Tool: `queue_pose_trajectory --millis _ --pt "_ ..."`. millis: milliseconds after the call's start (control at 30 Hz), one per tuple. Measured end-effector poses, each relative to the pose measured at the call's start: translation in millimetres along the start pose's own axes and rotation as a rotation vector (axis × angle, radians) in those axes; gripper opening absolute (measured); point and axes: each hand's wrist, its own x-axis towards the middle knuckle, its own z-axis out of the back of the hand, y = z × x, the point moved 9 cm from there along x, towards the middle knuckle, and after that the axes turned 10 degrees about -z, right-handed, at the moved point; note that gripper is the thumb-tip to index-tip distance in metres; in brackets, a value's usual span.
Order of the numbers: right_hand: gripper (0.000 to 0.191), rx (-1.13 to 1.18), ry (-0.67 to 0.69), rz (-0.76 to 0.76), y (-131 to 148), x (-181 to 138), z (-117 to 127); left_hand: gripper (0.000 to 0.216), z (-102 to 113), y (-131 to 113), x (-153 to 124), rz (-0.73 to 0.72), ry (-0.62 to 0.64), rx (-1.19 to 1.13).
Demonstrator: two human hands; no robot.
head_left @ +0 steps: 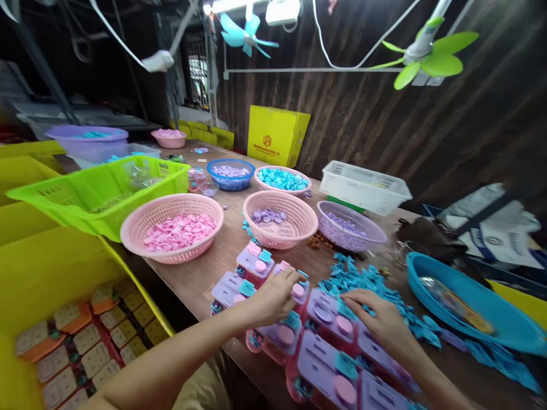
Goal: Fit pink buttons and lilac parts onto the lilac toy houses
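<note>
left hand (273,299) curled, grip pinching one lilac toy unit (294,287) on tabletop (196,279). right hand (380,322) flat, grip spread over blue pieces (363,279). behind: three pink baskets, one lilac basket (350,228).

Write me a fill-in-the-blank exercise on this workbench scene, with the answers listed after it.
1. The left hand rests on a lilac toy case with a ____ round button.
2. The right hand touches a heap of ____ plastic pieces.
3. The large pink basket holds ____ discs.
4. The crate behind that basket is ____.

Missing words: pink; blue; pink; green
</note>
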Motion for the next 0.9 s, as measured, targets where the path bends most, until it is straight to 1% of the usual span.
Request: queue_pose_trajectory --millis 67,100,167,233,333,433,500,567,633,700,800,900 --pt "0.034 0.016 -0.011 -0.027 -3.6 5.0 4.9 0.041 30.2 21.0 -18.6 0.115 -0.131 -0.034" --pt "0.034 0.009 -0.004 -0.015 -1.8 9.2 3.8 0.037 41.4 30.3 -28.5 0.163 -0.172 -0.044" --pt "0.033 -0.012 0.000 0.041 8.7 21.6 -1.1 0.032 57.7 45.1 -47.1 0.231 -0.236 -0.059" --pt "0.032 -0.043 -0.010 0.094 24.1 40.9 -7.7 0.031 67.4 57.0 -61.8 0.279 -0.278 -0.068" --pt "0.032 -0.126 0.015 0.129 47.6 85.2 -24.6 0.031 77.0 74.6 -72.7 0.319 -0.316 -0.080" --pt "0.037 -0.287 0.065 0.122 64.9 142.6 -49.7 0.033 91.3 96.6 -68.5 0.327 -0.369 -0.075" --pt "0.040 -0.447 0.108 0.105 71.2 181.2 -71.4 0.035 103.8 114.7 -56.9 0.324 -0.405 -0.053" --pt "0.042 -0.552 0.153 0.104 76.1 214.8 -94.3 0.036 118.3 135.6 -40.0 0.335 -0.443 -0.013" --pt "0.043 -0.607 0.200 0.121 79.5 241.8 -117.3 0.037 131.4 159.2 -18.8 0.369 -0.467 0.020" --pt "0.046 -0.656 0.251 0.145 79.6 262.9 -139.5 0.038 140.1 182.9 6.8 0.395 -0.464 0.028" --pt "0.052 -0.701 0.326 0.175 73.8 288.0 -168.6 0.037 141.5 215.3 51.5 0.400 -0.420 -0.010" --pt "0.046 -0.697 0.377 0.190 64.1 308.9 -189.3 0.023 129.3 244.4 93.9 0.431 -0.348 -0.090"
